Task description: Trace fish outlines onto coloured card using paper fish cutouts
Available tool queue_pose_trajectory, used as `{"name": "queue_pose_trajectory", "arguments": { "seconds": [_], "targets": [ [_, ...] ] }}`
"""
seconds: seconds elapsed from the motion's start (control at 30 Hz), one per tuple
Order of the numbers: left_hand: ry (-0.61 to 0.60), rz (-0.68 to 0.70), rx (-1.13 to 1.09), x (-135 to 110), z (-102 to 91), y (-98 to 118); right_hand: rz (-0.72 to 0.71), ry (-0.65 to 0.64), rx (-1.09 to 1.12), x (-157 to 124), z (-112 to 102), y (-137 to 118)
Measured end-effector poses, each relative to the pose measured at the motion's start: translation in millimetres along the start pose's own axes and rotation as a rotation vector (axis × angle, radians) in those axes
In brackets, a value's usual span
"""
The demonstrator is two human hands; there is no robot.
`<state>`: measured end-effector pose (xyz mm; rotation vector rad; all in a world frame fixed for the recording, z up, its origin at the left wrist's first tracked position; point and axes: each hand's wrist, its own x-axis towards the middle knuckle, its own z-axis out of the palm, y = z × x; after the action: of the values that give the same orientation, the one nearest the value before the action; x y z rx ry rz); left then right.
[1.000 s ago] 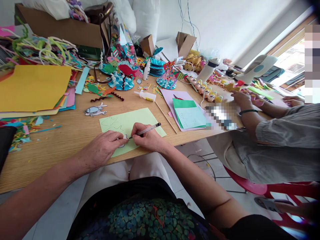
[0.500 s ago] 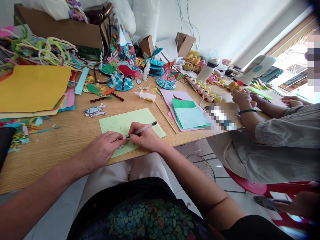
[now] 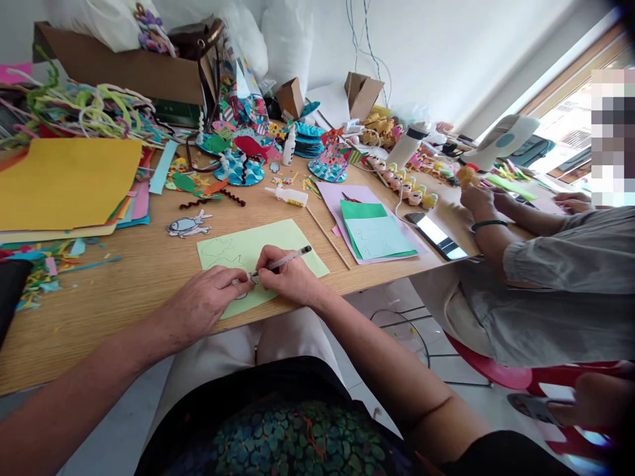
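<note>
A light green sheet of paper (image 3: pixel 292 241) lies at the table's front edge, with thin outlines drawn on its left part. My right hand (image 3: pixel 288 274) is closed around a pen (image 3: pixel 292 256), its tip down at the sheet. Close beside it, my left hand (image 3: pixel 218 291) pinches and presses a small paper cutout (image 3: pixel 241 295) onto the sheet. The fingers hide most of that cutout, so its full shape cannot be made out. Left of the sheet rests a grey-and-white fish cutout (image 3: pixel 188 225).
Behind the sheet are a glue bottle (image 3: pixel 290 196), a wooden stick (image 3: pixel 328 238) and lilac paper (image 3: pixel 327 195). Coloured sheets (image 3: pixel 69 185) are stacked at left. A phone (image 3: pixel 439 236) lies near a co-worker's hands (image 3: pixel 479 201) at right. Fish decorations (image 3: pixel 241 168) stand farther back.
The view has shifted slightly. Both hands stay at nearly the same spot on the green sheet, the pen still in the right one.
</note>
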<state>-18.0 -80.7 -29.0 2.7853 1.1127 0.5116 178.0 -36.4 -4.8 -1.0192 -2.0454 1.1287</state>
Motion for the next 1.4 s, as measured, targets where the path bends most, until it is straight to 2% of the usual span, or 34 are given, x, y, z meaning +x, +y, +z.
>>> {"name": "queue_pose_trajectory", "arguments": {
  "seconds": [0.27,1.03,1.4],
  "targets": [
    [0.023,0.032,0.020,0.6,0.8,-0.9,-0.001,0.041,0.011,0.9,1.4,2.4],
    [0.008,0.000,0.005,1.1,-0.2,0.2,0.038,0.091,-0.014,3.1,5.0,1.5],
    [0.044,0.030,0.018,0.3,1.4,-0.8,0.030,0.063,0.031,3.0,8.0,1.9]
  ]
}}
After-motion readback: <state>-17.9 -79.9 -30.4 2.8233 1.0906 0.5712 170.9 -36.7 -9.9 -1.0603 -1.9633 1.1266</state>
